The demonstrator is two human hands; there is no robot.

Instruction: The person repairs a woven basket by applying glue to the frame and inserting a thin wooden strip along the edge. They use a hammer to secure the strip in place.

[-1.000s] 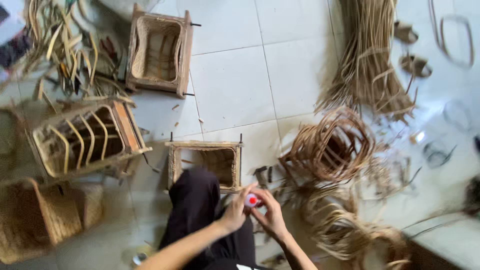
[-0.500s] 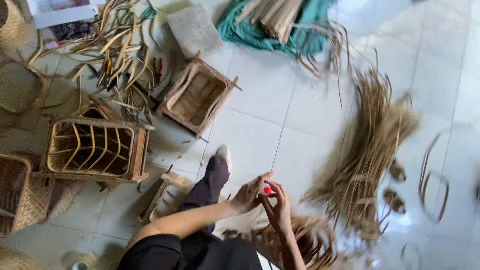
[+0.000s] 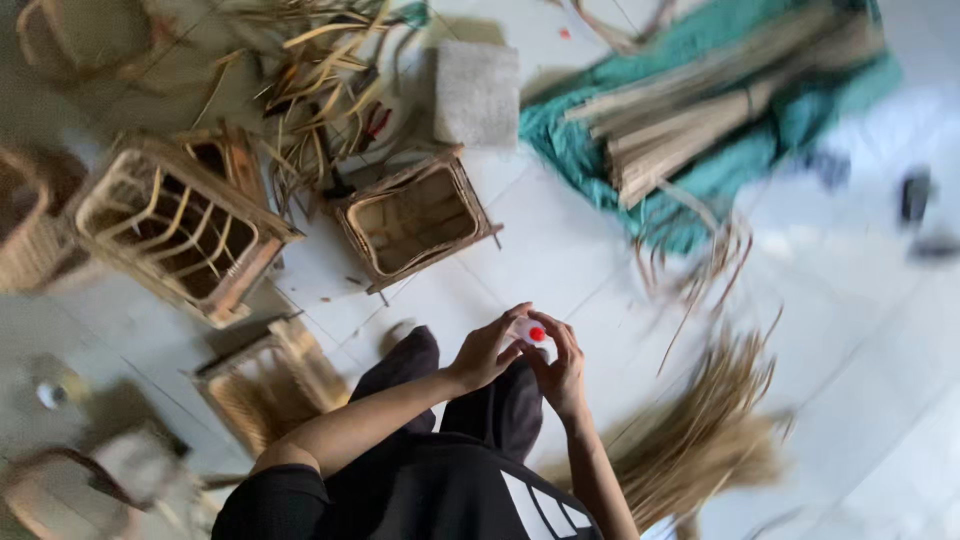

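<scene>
Both my hands meet in front of me over my black-trousered legs [image 3: 470,400]. My left hand [image 3: 490,350] and my right hand [image 3: 562,368] together grip a small whitish object with a red cap [image 3: 532,331]; the fingers hide most of it. Just beyond my hands a small woven rattan box [image 3: 415,220] lies on the white tiled floor [image 3: 560,250].
A larger open-frame rattan basket [image 3: 180,225] lies at the left, another small basket [image 3: 265,380] beside my left knee. Loose rattan strips [image 3: 310,90] are piled at the top; a reed bundle [image 3: 700,110] rests on green cloth [image 3: 700,175]; more reeds [image 3: 700,440] lie at the right.
The view has swung and rotated, bringing the green cloth and reed bundle into sight at the upper right. My hands stay together on the red-capped object.
</scene>
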